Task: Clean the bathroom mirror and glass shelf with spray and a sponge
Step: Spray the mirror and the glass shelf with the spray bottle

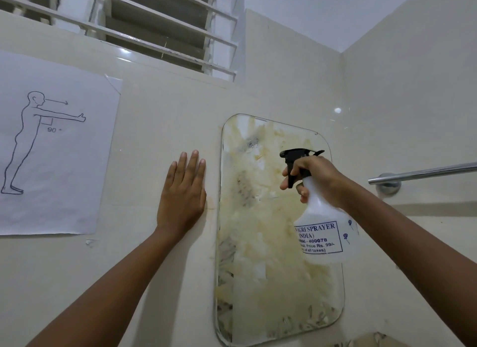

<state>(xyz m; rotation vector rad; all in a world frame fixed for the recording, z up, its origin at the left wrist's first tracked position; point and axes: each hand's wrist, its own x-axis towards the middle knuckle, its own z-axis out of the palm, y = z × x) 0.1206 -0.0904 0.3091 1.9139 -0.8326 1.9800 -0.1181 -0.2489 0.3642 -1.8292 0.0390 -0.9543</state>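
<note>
The mirror point(271, 230) hangs on the wall point(160, 129). Just left of the mirror, the left hand point(182, 191) lies flat on the wall, beside the mirror's edge. Farther left of the mirror a paper sheet point(59, 150) is stuck to the wall. Before the mirror's right half the right hand point(313, 177) holds a spray bottle point(325, 225). Right of the mirror a towel bar point(423, 172) juts from the wall. Above the mirror, to the left, is a barred window point(154, 23).

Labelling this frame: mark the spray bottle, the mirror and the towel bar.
spray bottle point(325, 217): head view, on the white body above the label.
mirror point(260, 243): head view, on the smeared glass left of the bottle.
towel bar point(426, 171): head view, on the chrome rod, mid-length.
</note>
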